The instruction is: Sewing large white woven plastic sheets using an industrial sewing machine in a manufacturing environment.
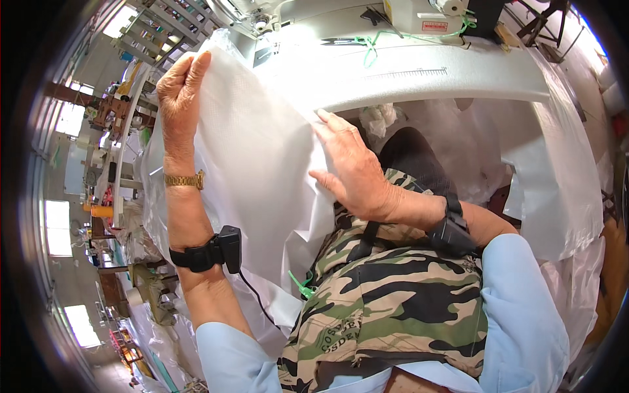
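A large translucent white woven plastic sheet (pixel 255 150) hangs in front of me, left of my lap, and drapes down beside my legs. My left hand (pixel 180 88) is raised at the sheet's upper left corner, its fingers closed on the edge. Against the sheet's right edge lies my right hand (pixel 354 167), fingers stretched out and thumb apart, touching the material. Just beyond the sheet's top stands a sewing machine (pixel 262 23), only partly in view, with its lamp lighting the white worktable (pixel 393 78).
Green cord (pixel 370 49) and dark snips (pixel 341 42) lie on the worktable near a printed ruler scale (pixel 409 73). A white thread spool (pixel 451 6) sits at the back right. More white sheeting (pixel 557 177) hangs off the table's right side. Racks and machinery stand at far left.
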